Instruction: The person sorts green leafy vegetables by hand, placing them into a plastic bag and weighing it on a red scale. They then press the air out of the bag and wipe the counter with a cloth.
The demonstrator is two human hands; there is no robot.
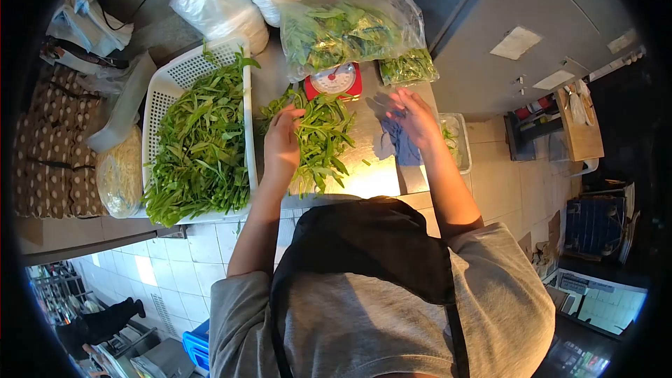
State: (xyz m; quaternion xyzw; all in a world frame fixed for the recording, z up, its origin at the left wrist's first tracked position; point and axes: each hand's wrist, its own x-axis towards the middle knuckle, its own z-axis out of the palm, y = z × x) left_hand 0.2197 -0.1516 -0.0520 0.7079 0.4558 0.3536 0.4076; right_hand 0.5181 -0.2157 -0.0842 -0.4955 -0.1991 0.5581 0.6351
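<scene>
A loose pile of leafy greens (325, 140) lies on the metal table in front of a red dial scale (334, 82). My left hand (283, 134) is at the left edge of this pile, fingers bent toward it; whether they grip a stem is not clear. Raised over the table's right part, my right hand (414, 115) has its fingers apart and holds nothing. Beneath and beside it lies a blue cloth (400, 141). A white perforated basket (250, 126) full of greens stands to the left. On top of the scale rests a large clear bag of greens (350, 31).
A smaller bag of greens (408, 68) lies right of the scale. White plastic bags (220, 3) stand behind the basket. Egg trays (56, 147) are stacked far left, beside a bag of pale strips (120, 175). A clear container (456, 141) is at the table's right. Another person (105, 322) is at lower left.
</scene>
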